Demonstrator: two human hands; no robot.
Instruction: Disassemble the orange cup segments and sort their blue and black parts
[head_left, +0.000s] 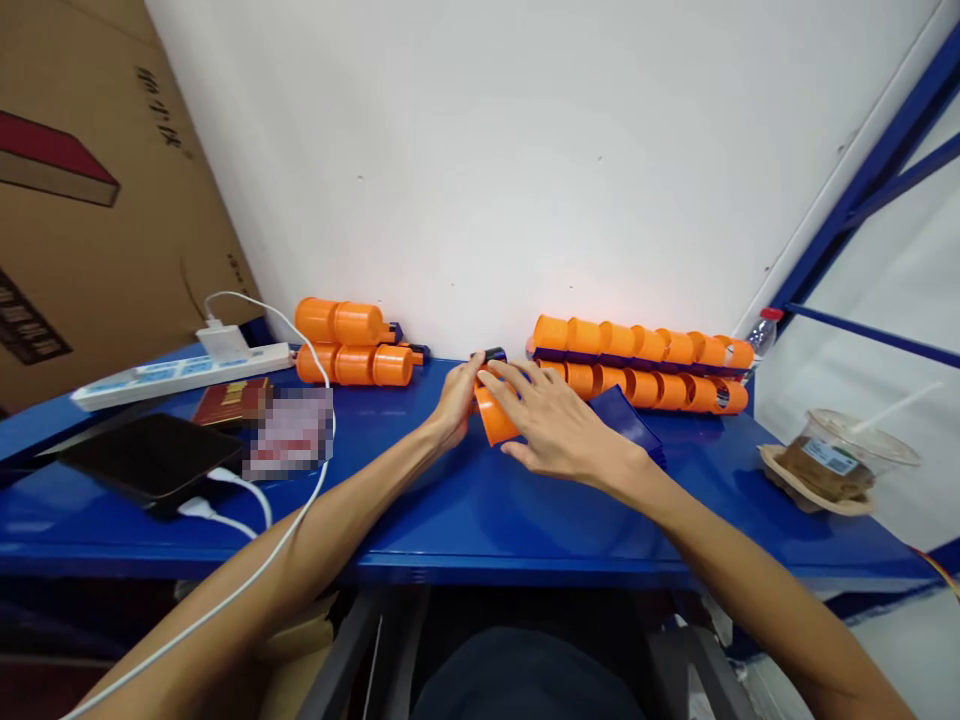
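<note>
Over the middle of the blue table, my left hand is closed around an orange cup, its thumb up along the side. A dark piece shows at the cup's top end, partly hidden by fingers. My right hand lies over the cup from the right, its fingers bent across the top and its thumb below, near the rim. Just beyond my right wrist lies a stack of flat dark blue pieces. At the back right are two stacked rows of orange cups with dark blue strips.
More orange cups are stacked at the back left. A power strip, a dark red booklet and a black device lie left. A white cable crosses my left forearm. A drink cup and bottle stand right.
</note>
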